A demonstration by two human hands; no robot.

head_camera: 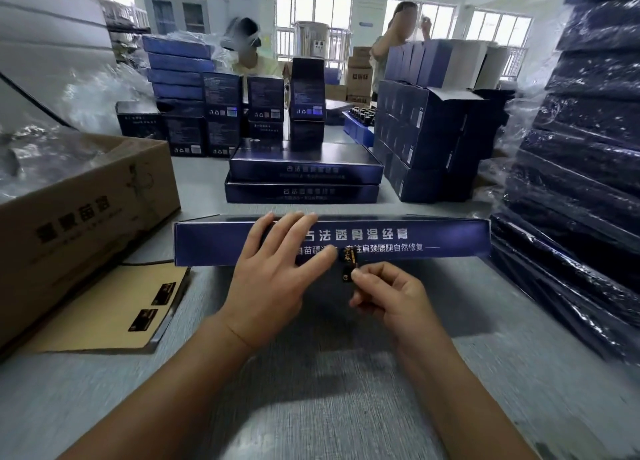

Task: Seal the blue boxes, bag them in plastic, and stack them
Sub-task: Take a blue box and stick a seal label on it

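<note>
As I look down through the head camera, a long, flat blue cardboard box with white lettering (pixel 398 238) lies crosswise on the grey table (pixel 311 407), just beyond both hands. My left hand (pixel 273 272) rests flat on it. Its fingers are straight and slightly spread over the top edge and front face, and the thumb stretches to the right along the lettering. My right hand (pixel 391 297) sits just below the box's front face. Its thumb and forefinger pinch the lower end of a small black sticker with gold marks (pixel 348 262), and the other fingers are curled under. The sticker's upper end lies at the lower part of the front face, beside the left thumb tip (whether it is stuck down there I cannot tell).

To the left, a tan backing sheet (pixel 104 328) lies on the table with two more black stickers (pixel 163 293) on it. Next to it is an open brown cardboard carton (pixel 86 210) holding crumpled clear plastic (pixel 41 162). Beyond the box under my hands, two more flat blue boxes (pixel 304 172) are stacked one on the other, with a small upright blue carton (pixel 307 113) on top. At the right edge rises a tall stack of blue boxes wrapped in clear plastic (pixel 571 182). Piles of smaller blue cartons (pixel 426 137) stand further back, and two people (pixel 256 66) are at the far side of the table.
</note>
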